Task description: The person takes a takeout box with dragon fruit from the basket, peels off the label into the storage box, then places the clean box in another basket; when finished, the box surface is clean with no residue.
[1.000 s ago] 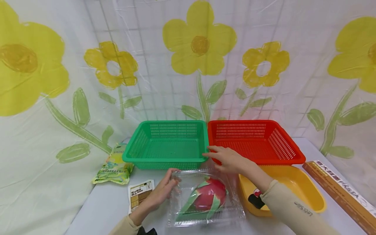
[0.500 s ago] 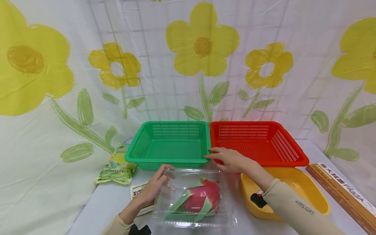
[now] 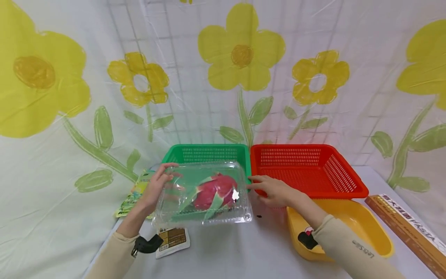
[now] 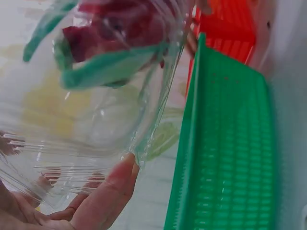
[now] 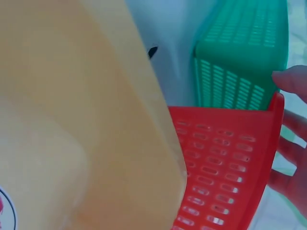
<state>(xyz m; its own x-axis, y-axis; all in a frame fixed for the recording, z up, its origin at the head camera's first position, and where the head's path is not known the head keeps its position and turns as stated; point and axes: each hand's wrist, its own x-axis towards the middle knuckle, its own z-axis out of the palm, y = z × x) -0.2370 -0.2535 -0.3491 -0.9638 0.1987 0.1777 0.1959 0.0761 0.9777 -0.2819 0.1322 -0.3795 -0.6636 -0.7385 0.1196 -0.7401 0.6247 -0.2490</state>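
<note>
Raised in my left hand (image 3: 153, 192) is a clear plastic clamshell box (image 3: 244, 215) with a red-and-green dragon fruit (image 3: 216, 193) inside. In the head view it overlaps the front of the green basket (image 3: 216, 147). My left thumb pinches the box's edge in the left wrist view, with the other fingers seen through the plastic. My right hand (image 3: 273, 190) reaches to where the green basket meets the red basket (image 3: 292, 151). In the right wrist view its thumb touches the green rim, while the other fingers lie loosely extended past the red rim.
A yellow basin (image 3: 348, 217) stands before the red basket, under my right forearm. Along the right edge lies a long brown-and-white box (image 3: 404, 221). Leftward are a green-yellow packet (image 3: 134, 197) and a small brown-white packet (image 3: 174, 242). A small dark speck (image 3: 259, 216) shows on the table.
My left hand has lifted the clamshell box off the table, leftward and up to the green basket's front, uncovering the small brown-white packet. My right hand has stayed by the basket rims.
</note>
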